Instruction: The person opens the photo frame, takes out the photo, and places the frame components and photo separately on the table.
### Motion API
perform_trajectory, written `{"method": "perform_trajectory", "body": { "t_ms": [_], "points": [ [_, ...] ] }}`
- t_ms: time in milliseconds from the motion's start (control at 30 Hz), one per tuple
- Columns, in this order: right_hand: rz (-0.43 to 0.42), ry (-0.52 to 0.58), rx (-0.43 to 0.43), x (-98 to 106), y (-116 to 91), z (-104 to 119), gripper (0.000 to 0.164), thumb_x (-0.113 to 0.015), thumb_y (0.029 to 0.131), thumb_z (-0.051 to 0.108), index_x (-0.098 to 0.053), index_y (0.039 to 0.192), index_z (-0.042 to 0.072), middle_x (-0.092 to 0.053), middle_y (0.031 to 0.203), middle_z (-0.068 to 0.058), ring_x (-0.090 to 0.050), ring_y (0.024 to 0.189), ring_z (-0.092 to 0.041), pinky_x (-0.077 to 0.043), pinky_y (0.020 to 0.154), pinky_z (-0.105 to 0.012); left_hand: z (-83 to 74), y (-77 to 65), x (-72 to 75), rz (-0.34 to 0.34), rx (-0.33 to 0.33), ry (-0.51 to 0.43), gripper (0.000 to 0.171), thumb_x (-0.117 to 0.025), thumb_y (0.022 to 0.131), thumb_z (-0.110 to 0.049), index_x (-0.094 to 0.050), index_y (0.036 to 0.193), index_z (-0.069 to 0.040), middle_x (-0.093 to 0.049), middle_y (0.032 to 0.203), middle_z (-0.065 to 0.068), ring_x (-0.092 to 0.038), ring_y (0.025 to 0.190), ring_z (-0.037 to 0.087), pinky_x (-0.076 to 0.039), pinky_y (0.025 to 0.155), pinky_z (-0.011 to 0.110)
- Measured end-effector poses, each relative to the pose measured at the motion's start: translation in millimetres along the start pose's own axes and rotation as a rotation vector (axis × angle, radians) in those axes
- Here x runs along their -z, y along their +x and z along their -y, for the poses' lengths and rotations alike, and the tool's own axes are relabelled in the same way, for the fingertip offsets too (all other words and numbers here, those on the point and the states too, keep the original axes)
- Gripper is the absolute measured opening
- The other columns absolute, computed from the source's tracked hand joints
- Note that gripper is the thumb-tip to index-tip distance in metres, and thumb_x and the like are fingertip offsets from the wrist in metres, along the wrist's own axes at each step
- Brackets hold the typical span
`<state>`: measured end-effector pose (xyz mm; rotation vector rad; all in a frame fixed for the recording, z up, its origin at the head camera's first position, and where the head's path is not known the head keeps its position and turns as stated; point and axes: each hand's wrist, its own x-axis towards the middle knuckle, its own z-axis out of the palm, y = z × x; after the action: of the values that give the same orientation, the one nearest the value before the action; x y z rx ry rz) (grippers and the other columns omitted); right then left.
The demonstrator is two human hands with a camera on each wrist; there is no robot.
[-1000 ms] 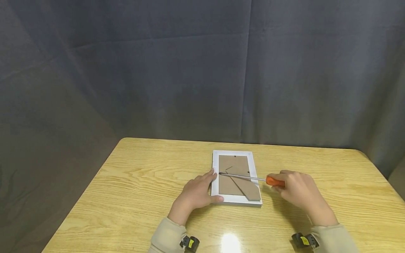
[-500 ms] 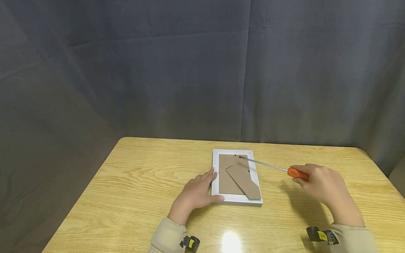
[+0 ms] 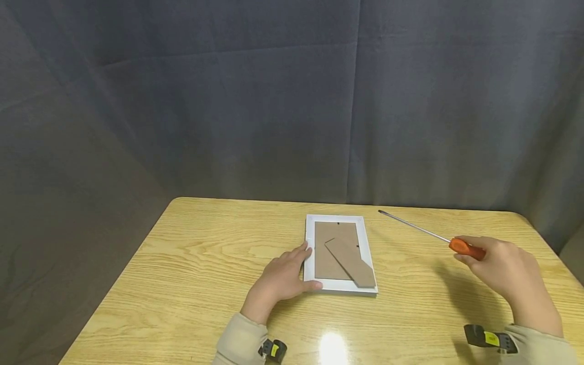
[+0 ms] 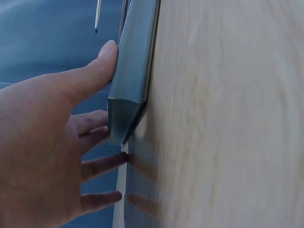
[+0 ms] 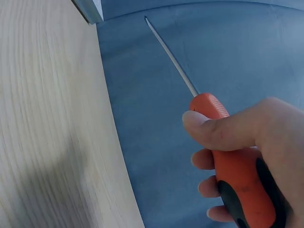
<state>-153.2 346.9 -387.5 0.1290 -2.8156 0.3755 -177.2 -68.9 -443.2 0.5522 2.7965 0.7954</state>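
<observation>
A white picture frame point(image 3: 368, 248) lies face down on the table. Its brown backboard point(image 3: 330, 230) faces up, with a slanted easel leg point(image 3: 353, 266) over it and small dark tabs at the inner edge. At the frame's near left corner rests my left hand point(image 3: 278, 279), thumb over the near border and fingers fairly straight along the left side; the left wrist view has the thumb point(image 4: 102, 64) against the frame edge point(image 4: 135, 57). My right hand point(image 3: 511, 266) grips a screwdriver point(image 3: 461, 247) by its orange and black handle point(image 5: 242, 180). Its long shaft points up and left, away from the frame.
The light wooden table point(image 3: 205, 253) extends around the frame, its far edge just behind it. A dark grey curtain point(image 3: 274, 126) hangs behind and to the left. A black wrist strap point(image 3: 490, 338) shows at each sleeve.
The screwdriver, in my right hand, has moved right and up off the frame; its tip was at the frame's left inner edge a second ago. My left hand and the frame stay put.
</observation>
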Motion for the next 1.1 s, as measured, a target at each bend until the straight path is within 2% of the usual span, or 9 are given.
{"method": "perform_trajectory", "body": {
  "t_ms": [133, 267, 533, 600, 700, 800, 900, 1000, 1100],
  "points": [
    [0.008, -0.001, -0.014, 2, -1, -2, 0.04, -0.083, 0.077, 0.029, -0.074, 0.112, 0.01, -0.071, 0.085, -0.015, -0.057, 0.063, -0.023, -0.036, 0.046, -0.035, -4.2, -2.4, 0.2, -0.008, 0.019, 0.028, 0.086, -0.076, 0.082, -0.05, -0.042, 0.15, -0.008, -0.03, 0.16, 0.008, -0.033, 0.143, 0.035, -0.027, 0.113, 0.06],
    [0.004, 0.0, -0.02, 2, -2, -1, 0.041, -0.083, 0.078, 0.029, -0.074, 0.113, 0.01, -0.071, 0.084, -0.014, -0.055, 0.062, -0.022, -0.034, 0.047, -0.034, -12.5, -4.4, -1.0, -0.023, 0.051, 0.105, 0.086, -0.074, 0.082, -0.053, -0.044, 0.149, -0.007, -0.032, 0.159, 0.009, -0.037, 0.141, 0.034, -0.027, 0.112, 0.061],
    [-0.03, -0.002, 0.001, 2, -2, 0, 0.039, -0.083, 0.076, 0.026, -0.075, 0.11, 0.01, -0.071, 0.082, -0.013, -0.054, 0.061, -0.021, -0.033, 0.046, -0.033, -39.2, -12.7, -10.2, -0.052, 0.146, 0.433, 0.091, -0.062, 0.085, -0.066, -0.045, 0.146, -0.001, -0.042, 0.152, 0.014, -0.045, 0.134, 0.032, -0.036, 0.107, 0.054],
    [-0.027, -0.002, 0.001, 3, -2, 0, 0.04, -0.083, 0.076, 0.026, -0.075, 0.111, 0.01, -0.07, 0.081, -0.013, -0.052, 0.06, -0.019, -0.033, 0.046, -0.032, -45.1, -14.8, -13.6, -0.063, 0.151, 0.494, 0.093, -0.059, 0.085, -0.068, -0.046, 0.144, 0.002, -0.043, 0.15, 0.017, -0.046, 0.133, 0.031, -0.038, 0.107, 0.052],
    [-0.025, 0.003, 0.002, 4, -2, -1, 0.04, -0.083, 0.076, 0.026, -0.074, 0.112, 0.01, -0.07, 0.081, -0.012, -0.051, 0.06, -0.018, -0.032, 0.047, -0.032, -51.6, -17.3, -16.9, -0.085, 0.146, 0.531, 0.094, -0.058, 0.086, -0.068, -0.047, 0.141, 0.007, -0.046, 0.146, 0.02, -0.047, 0.131, 0.031, -0.039, 0.106, 0.05],
    [-0.028, 0.01, 0.007, 5, -2, -1, 0.039, -0.083, 0.077, 0.026, -0.075, 0.111, 0.009, -0.07, 0.08, -0.011, -0.05, 0.06, -0.018, -0.032, 0.047, -0.032, -53.4, -17.7, -17.5, -0.091, 0.128, 0.539, 0.093, -0.059, 0.086, -0.068, -0.048, 0.138, 0.009, -0.048, 0.143, 0.021, -0.048, 0.13, 0.03, -0.04, 0.105, 0.049],
    [-0.017, 0.016, 0.005, 5, -2, -1, 0.039, -0.083, 0.078, 0.027, -0.075, 0.112, 0.009, -0.07, 0.081, -0.011, -0.051, 0.061, -0.018, -0.032, 0.048, -0.032, -50.1, -18.4, -12.4, -0.072, 0.099, 0.493, 0.088, -0.064, 0.085, -0.063, -0.05, 0.137, 0.007, -0.049, 0.141, 0.019, -0.047, 0.131, 0.03, -0.038, 0.106, 0.049],
    [-0.001, 0.015, -0.002, 5, -2, -2, 0.04, -0.083, 0.079, 0.029, -0.075, 0.113, 0.01, -0.071, 0.083, -0.012, -0.053, 0.062, -0.02, -0.033, 0.048, -0.032, -43.2, -18.4, -3.5, -0.041, 0.062, 0.397, 0.085, -0.069, 0.084, -0.059, -0.049, 0.138, 0.005, -0.047, 0.143, 0.019, -0.042, 0.135, 0.031, -0.035, 0.11, 0.05],
    [-0.006, 0.011, -0.001, 5, -2, -2, 0.04, -0.083, 0.078, 0.031, -0.075, 0.112, 0.011, -0.071, 0.083, -0.011, -0.054, 0.063, -0.02, -0.034, 0.048, -0.032, -33.7, -15.6, 2.7, -0.014, 0.023, 0.285, 0.094, -0.075, 0.079, -0.058, -0.044, 0.143, 0.003, -0.041, 0.149, 0.018, -0.037, 0.139, 0.032, -0.032, 0.113, 0.05]
  ]
}}
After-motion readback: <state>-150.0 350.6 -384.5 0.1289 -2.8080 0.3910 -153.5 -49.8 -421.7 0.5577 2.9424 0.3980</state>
